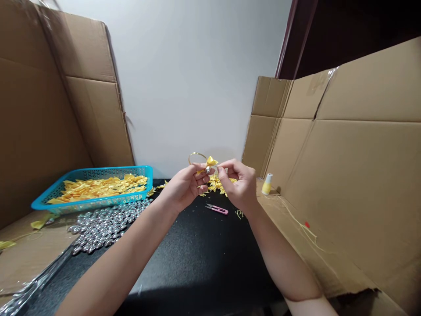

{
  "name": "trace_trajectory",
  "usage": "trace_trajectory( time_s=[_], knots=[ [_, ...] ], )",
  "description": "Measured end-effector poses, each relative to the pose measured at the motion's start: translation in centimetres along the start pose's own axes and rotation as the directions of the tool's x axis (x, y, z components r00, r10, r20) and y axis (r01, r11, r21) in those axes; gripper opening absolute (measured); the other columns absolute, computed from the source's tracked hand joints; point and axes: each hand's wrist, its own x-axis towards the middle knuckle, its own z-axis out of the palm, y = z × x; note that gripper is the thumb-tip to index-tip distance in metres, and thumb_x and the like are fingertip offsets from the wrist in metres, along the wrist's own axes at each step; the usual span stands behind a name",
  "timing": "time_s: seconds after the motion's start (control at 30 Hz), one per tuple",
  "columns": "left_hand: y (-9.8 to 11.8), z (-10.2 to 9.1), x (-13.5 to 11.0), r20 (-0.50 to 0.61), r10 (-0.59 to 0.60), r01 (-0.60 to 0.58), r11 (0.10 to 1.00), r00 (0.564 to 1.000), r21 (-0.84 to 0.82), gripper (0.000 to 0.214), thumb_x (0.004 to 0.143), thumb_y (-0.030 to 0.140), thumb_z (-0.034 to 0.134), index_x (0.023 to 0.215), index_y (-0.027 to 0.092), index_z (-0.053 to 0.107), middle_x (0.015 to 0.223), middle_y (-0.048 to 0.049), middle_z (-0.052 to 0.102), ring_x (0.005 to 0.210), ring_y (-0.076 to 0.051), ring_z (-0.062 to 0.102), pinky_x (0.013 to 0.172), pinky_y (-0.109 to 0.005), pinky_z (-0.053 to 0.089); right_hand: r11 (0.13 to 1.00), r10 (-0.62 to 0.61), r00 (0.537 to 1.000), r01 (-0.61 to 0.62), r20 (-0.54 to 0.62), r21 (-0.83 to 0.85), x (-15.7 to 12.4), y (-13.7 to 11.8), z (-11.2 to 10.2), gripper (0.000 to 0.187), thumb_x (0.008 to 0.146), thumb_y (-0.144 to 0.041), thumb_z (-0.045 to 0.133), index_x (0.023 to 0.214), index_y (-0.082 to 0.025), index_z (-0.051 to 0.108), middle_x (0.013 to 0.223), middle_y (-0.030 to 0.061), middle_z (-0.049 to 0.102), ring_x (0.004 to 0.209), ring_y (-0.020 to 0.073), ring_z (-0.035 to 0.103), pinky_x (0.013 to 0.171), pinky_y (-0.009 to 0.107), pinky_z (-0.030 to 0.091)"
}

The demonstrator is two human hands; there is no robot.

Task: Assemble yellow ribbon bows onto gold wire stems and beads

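Observation:
My left hand (184,186) pinches a small yellow ribbon bow (210,162) with a silver bell under it and a gold thread loop (196,155) rising from it. My right hand (238,182) is closed in a pinch right beside the bow, fingertips touching it or its thread. Both hands hover above the black table (197,259), near its far end. Behind them lies a small heap of finished yellow bows (219,183). Pink thread snips (217,209) rest on the table just below my hands.
A blue basket (95,186) of yellow ribbon pieces stands at the left. In front of it spreads a pile of silver bells (105,224). A yellow thread spool (267,184) stands at the right, its thread trailing over cardboard (345,188). Cardboard walls enclose both sides.

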Motion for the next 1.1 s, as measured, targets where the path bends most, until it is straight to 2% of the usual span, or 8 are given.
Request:
trace_trajectory(
  time_s=[0.17, 0.33, 0.57, 0.83, 1.1],
  knots=[
    [-0.2, 0.1, 0.1, 0.01, -0.009, 0.009, 1.0, 1.0, 0.012, 0.008, 0.068, 0.018, 0.063, 0.07, 0.015, 0.056, 0.064, 0.0019, 0.059, 0.052, -0.006, 0.052, 0.045, -0.017, 0.037, 0.999, 0.02, 1.0, -0.021, 0.012, 0.048, -0.1, 0.2, 0.2, 0.013, 0.084, -0.024, 0.055, 0.073, -0.018, 0.059, 0.051, -0.0056, 0.044, 0.044, 0.0064, 0.036, 0.044, 0.022, 0.033],
    [-0.3, 0.2, 0.2, -0.005, -0.034, 0.034, 0.999, 0.999, 0.023, 0.01, 0.066, 0.018, 0.066, 0.069, 0.014, 0.057, 0.064, 0.0022, 0.058, 0.053, -0.006, 0.052, 0.047, -0.018, 0.037, 0.998, 0.03, 0.999, -0.032, 0.043, 0.058, -0.1, 0.3, 0.1, 0.012, 0.084, -0.024, 0.055, 0.075, -0.017, 0.059, 0.055, -0.0042, 0.048, 0.047, 0.0066, 0.04, 0.047, 0.022, 0.037],
    [-0.2, 0.1, 0.1, 0.0, -0.034, 0.034, 0.999, 0.999, 0.007, 0.009, 0.066, 0.018, 0.065, 0.068, 0.015, 0.057, 0.063, 0.0017, 0.058, 0.05, -0.006, 0.048, 0.046, -0.019, 0.036, 1.0, -0.025, 0.995, 0.026, 0.092, -0.009, 0.5, -0.2, -1.2, 0.012, 0.082, -0.02, 0.055, 0.071, -0.018, 0.058, 0.053, -0.006, 0.037, 0.048, 0.0069, 0.034, 0.048, 0.022, 0.035],
    [-0.3, 0.0, 0.3, 0.006, -0.029, 0.028, 0.999, 1.0, 0.023, 0.01, 0.064, 0.017, 0.064, 0.067, 0.015, 0.054, 0.062, 0.002, 0.057, 0.05, -0.006, 0.048, 0.044, -0.017, 0.034, 0.997, -0.06, 0.988, 0.066, 0.14, -0.038, 0.8, -0.3, -1.5, 0.012, 0.083, -0.019, 0.054, 0.072, -0.017, 0.059, 0.054, -0.0055, 0.039, 0.049, 0.0068, 0.035, 0.048, 0.022, 0.034],
    [-0.5, 0.1, 0.4, -0.052, -0.029, 0.034, 0.994, 0.998, 0.107, 0.008, 0.063, 0.016, 0.061, 0.065, 0.014, 0.053, 0.06, 0.0, 0.058, 0.05, -0.007, 0.049, 0.044, -0.017, 0.035, 0.981, -0.12, 0.968, 0.15, 0.219, -0.125, 0.8, -0.3, -2.3, 0.011, 0.086, -0.016, 0.051, 0.076, -0.017, 0.057, 0.063, -0.002, 0.05, 0.056, 0.0084, 0.045, 0.056, 0.024, 0.04]
  ],
)
